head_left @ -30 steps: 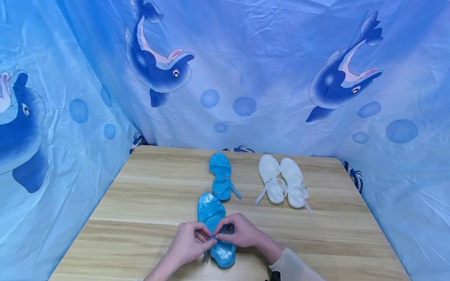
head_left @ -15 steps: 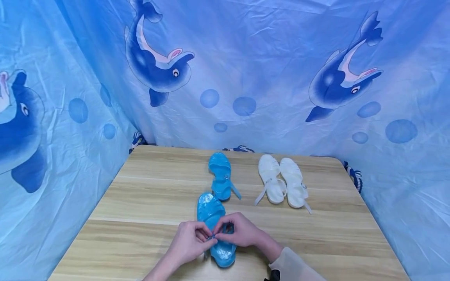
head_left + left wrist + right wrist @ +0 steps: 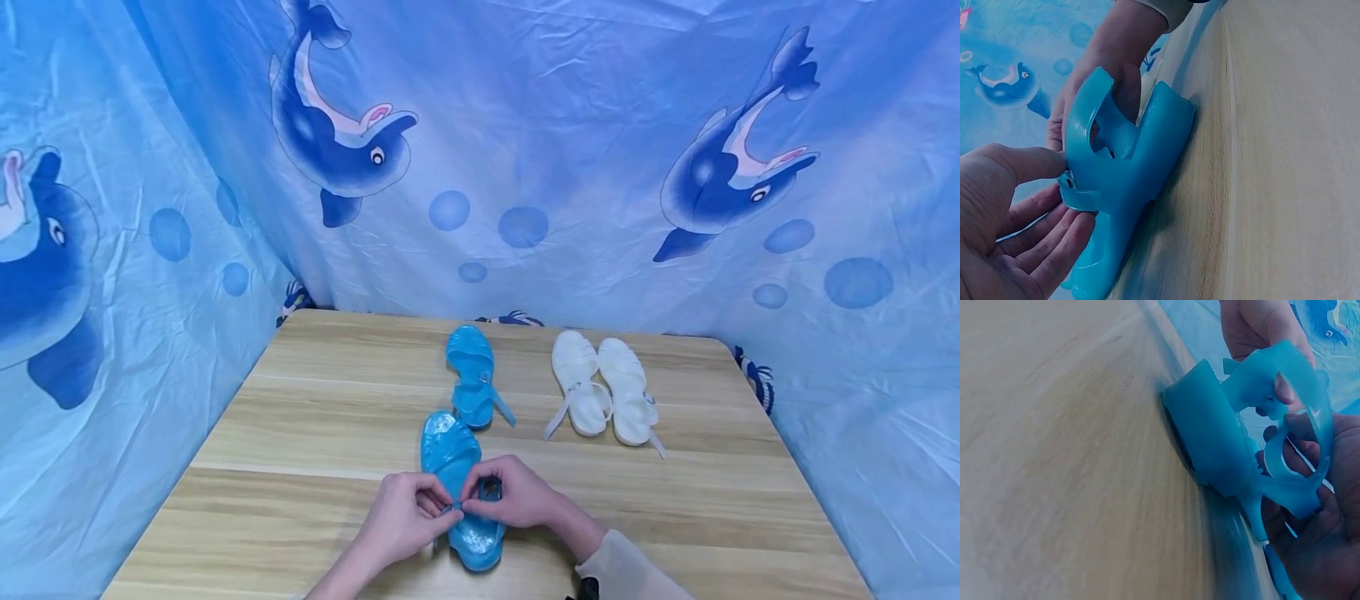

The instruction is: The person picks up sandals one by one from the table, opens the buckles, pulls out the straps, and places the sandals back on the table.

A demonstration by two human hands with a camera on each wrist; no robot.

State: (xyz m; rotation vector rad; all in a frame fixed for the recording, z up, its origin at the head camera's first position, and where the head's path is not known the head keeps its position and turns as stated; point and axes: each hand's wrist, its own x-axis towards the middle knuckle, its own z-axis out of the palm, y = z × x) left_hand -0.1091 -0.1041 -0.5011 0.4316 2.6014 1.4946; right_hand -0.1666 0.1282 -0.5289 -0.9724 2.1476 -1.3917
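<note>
A glossy blue jelly sandal (image 3: 451, 450) lies on the near part of the table, toe pointing away. Over its middle both hands meet at the ankle strap. My left hand (image 3: 405, 515) pinches the strap by its small metal buckle (image 3: 1069, 181), thumb on one side and fingers on the other. From the right, my right hand (image 3: 516, 496) pinches the strap between thumb and forefinger, close to the left fingertips. The right wrist view shows the strap curving in a loop beside the right hand (image 3: 1316, 544). Whether the strap end is through the buckle is hidden by the fingers.
Just beyond the toe lies a second blue sandal (image 3: 469, 358), its strap hanging loose. Two white sandals (image 3: 574, 367) rest side by side at the back right, straps undone. Blue dolphin-print cloth (image 3: 480, 150) hangs behind the wooden table (image 3: 315, 417) and along its sides.
My right hand's fingertips have shifted very slightly to the right, away from the left ones. The left hand and all the sandals stay in place.
</note>
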